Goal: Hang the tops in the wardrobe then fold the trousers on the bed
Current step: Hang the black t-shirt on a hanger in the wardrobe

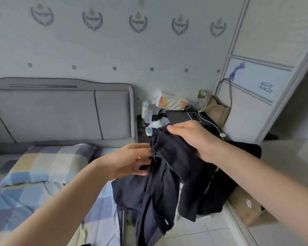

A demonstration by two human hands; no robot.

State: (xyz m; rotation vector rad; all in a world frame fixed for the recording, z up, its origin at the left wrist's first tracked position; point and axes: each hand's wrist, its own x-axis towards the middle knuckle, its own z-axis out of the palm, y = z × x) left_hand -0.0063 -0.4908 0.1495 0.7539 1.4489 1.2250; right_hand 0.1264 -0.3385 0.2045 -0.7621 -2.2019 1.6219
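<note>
A dark navy garment (160, 185) hangs bunched in the air between the bed and the wardrobe. My right hand (194, 139) grips its upper edge from above. My left hand (132, 160) holds the cloth's left edge, fingers reaching into the folds. The garment's loose ends trail down toward the floor; whether it is a top or trousers cannot be told. The bed (21, 201) with a checked blue and yellow sheet lies at the left. The wardrobe (252, 96) with a pale sliding door stands at the right.
A checked pillow (48, 164) lies by the grey headboard (60, 110). A cluttered bedside table (178, 118) holds a laptop, bottle, tissue pack and cables. A brown bag (217, 109) leans against the wardrobe. A cardboard box (247, 206) sits on the tiled floor.
</note>
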